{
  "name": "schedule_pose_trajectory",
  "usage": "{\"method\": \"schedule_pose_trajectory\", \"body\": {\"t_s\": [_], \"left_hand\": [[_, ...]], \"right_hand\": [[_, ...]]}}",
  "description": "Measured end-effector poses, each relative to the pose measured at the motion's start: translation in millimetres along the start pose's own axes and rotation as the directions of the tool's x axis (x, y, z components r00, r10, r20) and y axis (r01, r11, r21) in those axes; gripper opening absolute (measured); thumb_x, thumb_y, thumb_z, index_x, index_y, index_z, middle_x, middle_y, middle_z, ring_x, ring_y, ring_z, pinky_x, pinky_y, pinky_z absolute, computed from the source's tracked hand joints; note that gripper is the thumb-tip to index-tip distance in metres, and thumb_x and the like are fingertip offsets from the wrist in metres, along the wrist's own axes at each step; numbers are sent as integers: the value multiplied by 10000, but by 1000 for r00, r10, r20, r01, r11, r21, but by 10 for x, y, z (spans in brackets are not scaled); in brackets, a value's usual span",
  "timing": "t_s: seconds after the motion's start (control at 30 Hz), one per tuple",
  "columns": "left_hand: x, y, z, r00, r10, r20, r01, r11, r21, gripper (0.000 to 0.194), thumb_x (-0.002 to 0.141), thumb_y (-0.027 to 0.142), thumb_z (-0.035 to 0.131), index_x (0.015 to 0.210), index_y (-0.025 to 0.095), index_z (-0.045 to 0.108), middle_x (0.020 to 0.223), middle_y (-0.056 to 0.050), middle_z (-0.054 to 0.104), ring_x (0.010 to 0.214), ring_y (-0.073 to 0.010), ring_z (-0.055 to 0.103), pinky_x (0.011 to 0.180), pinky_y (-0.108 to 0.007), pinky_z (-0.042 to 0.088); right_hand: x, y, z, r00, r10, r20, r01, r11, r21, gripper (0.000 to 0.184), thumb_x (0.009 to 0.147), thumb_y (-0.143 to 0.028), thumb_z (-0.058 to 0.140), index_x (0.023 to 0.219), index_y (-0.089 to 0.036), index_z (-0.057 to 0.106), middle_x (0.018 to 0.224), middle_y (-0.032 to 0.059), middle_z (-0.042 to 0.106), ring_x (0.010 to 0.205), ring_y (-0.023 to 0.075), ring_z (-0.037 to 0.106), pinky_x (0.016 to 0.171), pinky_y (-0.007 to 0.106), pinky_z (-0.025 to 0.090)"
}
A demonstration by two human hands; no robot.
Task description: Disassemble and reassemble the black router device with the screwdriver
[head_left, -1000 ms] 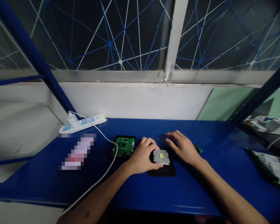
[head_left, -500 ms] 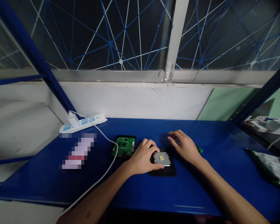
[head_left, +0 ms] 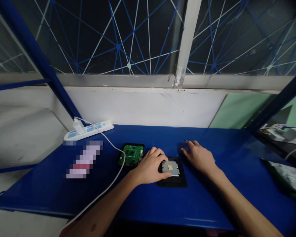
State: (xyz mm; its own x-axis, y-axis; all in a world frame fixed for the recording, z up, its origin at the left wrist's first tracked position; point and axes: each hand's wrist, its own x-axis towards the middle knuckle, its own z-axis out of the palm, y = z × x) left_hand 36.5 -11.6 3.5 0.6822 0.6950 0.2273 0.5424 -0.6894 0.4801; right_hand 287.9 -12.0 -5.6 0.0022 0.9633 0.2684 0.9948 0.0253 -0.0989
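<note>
Over the black cover (head_left: pixel 182 181), the metal plate (head_left: pixel 175 169) is held by its edges in the left hand (head_left: pixel 151 166), best kept flat; whether anything is grasped by the right hand (head_left: pixel 200 158) cannot be told.

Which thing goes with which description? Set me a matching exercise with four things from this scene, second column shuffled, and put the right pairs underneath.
Column one
1. metal plate
2. circuit board
3. power strip
4. packet

Column two
A. white, with a plug in it
B. partly silvery, at the right edge of the picture
C. grey, gripped by the left hand
D. green, to the left of the left hand

Right pairs: 1-C, 2-D, 3-A, 4-B
</note>
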Motion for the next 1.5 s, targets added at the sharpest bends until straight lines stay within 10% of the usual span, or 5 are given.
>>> {"method": "schedule_pose_trajectory", "body": {"t_s": [0.3, 0.53, 0.93, 1.5], "left_hand": [[63, 7, -80, 965, -83, -247, 18, 966, -257, 70, 907, 299, 662, 925, 236, 686, 981, -26, 682, 993, -242, 573, 913, -398, 461], [136, -139, -147, 854, -311, -418, 111, 892, -437, 225, 976, 362, 510, 896, 204, 650, 924, -38, 700, 877, -199, 654, 789, -304, 503], [139, -134, -136, 817, -398, -417, 156, 849, -505, 228, 920, 389, 556, 829, 207, 661, 862, -22, 708, 816, -193, 652, 757, -283, 486], [141, -145, -87, 841, -350, -412, 143, 879, -454, 191, 925, 339, 555, 816, 218, 655, 801, 2, 696, 740, -167, 639, 720, -265, 483]], "right_hand": [[21, 20, 19, 999, -14, 33, 12, 998, 66, 355, 963, -319, 516, 1292, -222, 609, 1122, 135, 700, 756, 277, 735, 597, 357, 511], [87, 36, -132, 955, 36, -295, 110, 879, 465, 403, 986, -367, 486, 1343, -202, 571, 1008, 87, 671, 712, 200, 661, 726, 371, 541], [-9, -157, 52, 938, 194, -287, 163, 483, 860, 359, 916, -454, 655, 1193, -241, 572, 1019, 78, 724, 848, 230, 738, 810, 431, 608], [-33, -248, 142, 976, 64, -208, 147, 511, 847, 297, 906, -470, 667, 1047, -237, 549, 1023, 78, 721, 898, 240, 743, 812, 384, 588]]}}
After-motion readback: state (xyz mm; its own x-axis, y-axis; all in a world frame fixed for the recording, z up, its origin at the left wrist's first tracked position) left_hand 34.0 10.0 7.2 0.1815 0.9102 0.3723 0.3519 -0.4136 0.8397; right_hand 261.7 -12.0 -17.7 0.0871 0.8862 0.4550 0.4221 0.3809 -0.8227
